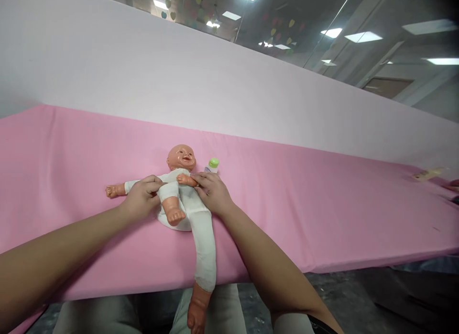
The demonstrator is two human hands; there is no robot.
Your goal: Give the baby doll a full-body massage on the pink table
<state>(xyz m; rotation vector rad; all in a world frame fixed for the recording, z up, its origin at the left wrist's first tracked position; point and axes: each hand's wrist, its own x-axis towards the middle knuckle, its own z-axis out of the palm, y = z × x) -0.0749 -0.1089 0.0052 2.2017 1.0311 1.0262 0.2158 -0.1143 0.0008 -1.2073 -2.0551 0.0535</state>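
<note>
A baby doll with a white cloth body lies on its back on the pink-covered table. My left hand is closed on the doll's bent leg, near the white cloth above its plastic foot. At the other side, my right hand has its fingers closed at the doll's small plastic hand, by its chest. One doll leg hangs over the table's front edge, and one arm stretches out to the left. Just behind my right hand stands a small bottle with a green cap, its lower part hidden.
Behind the table rises a white wall with glass panels above it. A pale yellowish object lies at the far right end, where part of another person's hand shows. My legs are under the front edge.
</note>
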